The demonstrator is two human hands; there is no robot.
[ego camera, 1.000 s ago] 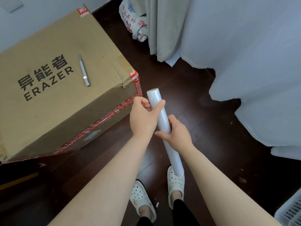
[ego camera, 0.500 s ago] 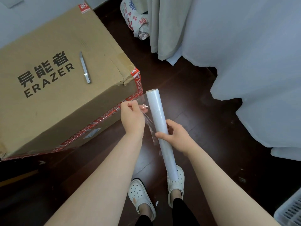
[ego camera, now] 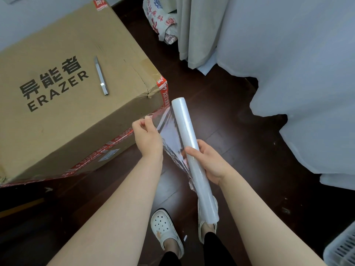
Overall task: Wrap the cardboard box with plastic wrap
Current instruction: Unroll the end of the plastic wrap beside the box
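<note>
Roll (ego camera: 189, 139): gripped mid-length in right hand (ego camera: 212, 163).
Film (ego camera: 169, 129): pinched by left hand (ego camera: 147, 139), beside box (ego camera: 67, 89).

Dark wood plank floor (ego camera: 221, 116), glossy. Cardboard box (ego camera: 57, 131) sits on it, left of frame. Printed bag (ego camera: 163, 25) at top centre against the curtain hem (ego camera: 196, 54). White cloth (ego camera: 297, 83) pools along the right. White slatted crate (ego camera: 343, 248) in the lower right corner. Two white clogs (ego camera: 166, 229) at bottom centre, with a small white scrap (ego camera: 185, 238) beside them.
</note>
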